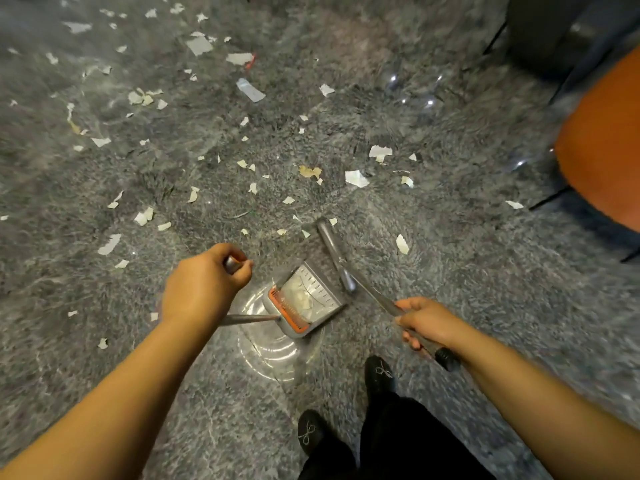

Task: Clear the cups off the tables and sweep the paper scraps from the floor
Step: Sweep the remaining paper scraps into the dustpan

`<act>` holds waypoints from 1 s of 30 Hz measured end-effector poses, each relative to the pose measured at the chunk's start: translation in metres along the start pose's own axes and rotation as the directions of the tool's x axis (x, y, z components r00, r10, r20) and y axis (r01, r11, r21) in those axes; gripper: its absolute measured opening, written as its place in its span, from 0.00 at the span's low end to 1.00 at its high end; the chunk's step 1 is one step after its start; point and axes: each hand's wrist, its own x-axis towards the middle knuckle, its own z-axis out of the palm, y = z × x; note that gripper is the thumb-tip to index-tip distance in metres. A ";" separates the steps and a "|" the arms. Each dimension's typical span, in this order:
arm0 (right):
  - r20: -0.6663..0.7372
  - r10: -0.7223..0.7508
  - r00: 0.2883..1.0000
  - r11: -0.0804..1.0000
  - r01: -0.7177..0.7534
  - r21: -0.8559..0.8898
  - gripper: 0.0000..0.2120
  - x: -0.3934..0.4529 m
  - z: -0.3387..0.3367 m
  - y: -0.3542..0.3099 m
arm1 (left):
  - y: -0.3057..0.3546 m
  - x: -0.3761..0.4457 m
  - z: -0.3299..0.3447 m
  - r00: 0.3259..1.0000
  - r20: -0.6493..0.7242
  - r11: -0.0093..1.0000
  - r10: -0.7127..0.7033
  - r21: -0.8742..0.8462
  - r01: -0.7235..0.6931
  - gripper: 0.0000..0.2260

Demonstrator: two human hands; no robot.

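Several white paper scraps (356,178) lie scattered over the grey marble floor (104,188), mostly ahead and to the left. A grey dustpan (308,299) with an orange comb edge stands on the floor in front of my feet, with pale scraps inside it. My left hand (204,285) grips the top of the dustpan's long handle. My right hand (426,322) grips the metal handle of a grey broom (334,252), whose head rests on the floor just beyond the dustpan's mouth.
An orange seat (602,147) on dark legs stands at the right edge. A dark piece of furniture (547,32) fills the top right corner. My black shoes (379,374) stand just behind the dustpan.
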 end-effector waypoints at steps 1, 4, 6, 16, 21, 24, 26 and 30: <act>-0.019 -0.015 1.000 1.000 0.015 0.014 0.21 0.000 -0.008 -0.001 | 0.008 0.004 0.001 1.000 0.000 1.000 0.018 -0.004 -0.018 0.06; -0.072 -0.021 0.997 0.997 0.026 0.076 0.19 0.006 -0.036 -0.002 | 0.035 0.017 0.007 0.997 0.000 0.997 0.083 -0.002 -0.083 0.05; -0.098 -0.028 0.995 0.996 0.037 0.082 0.16 0.013 -0.057 -0.006 | 0.056 0.030 0.013 0.993 -0.003 0.993 0.114 -0.005 -0.114 0.05; -0.142 0.026 0.990 0.999 -0.021 0.037 0.06 0.079 -0.193 -0.048 | 0.148 0.105 0.064 0.996 0.033 0.996 0.082 -0.029 -0.081 0.04; -0.193 0.078 0.978 0.997 -0.081 -0.008 0.07 0.130 -0.248 -0.068 | 0.191 0.140 0.096 0.994 0.101 0.999 0.051 -0.001 -0.051 0.03; -0.191 0.107 0.976 0.986 -0.128 -0.103 0.08 0.161 -0.270 -0.081 | 0.214 0.156 0.112 0.993 0.115 0.999 0.038 0.029 -0.041 0.04; -0.190 0.123 0.974 0.973 -0.156 -0.171 0.08 0.179 -0.277 -0.089 | 0.229 0.167 0.121 0.989 0.141 0.997 0.046 0.048 -0.053 0.04; -0.171 0.177 0.969 0.947 -0.215 -0.238 0.08 0.203 -0.271 -0.099 | 0.255 0.184 0.133 0.976 0.197 0.991 0.094 0.079 -0.111 0.05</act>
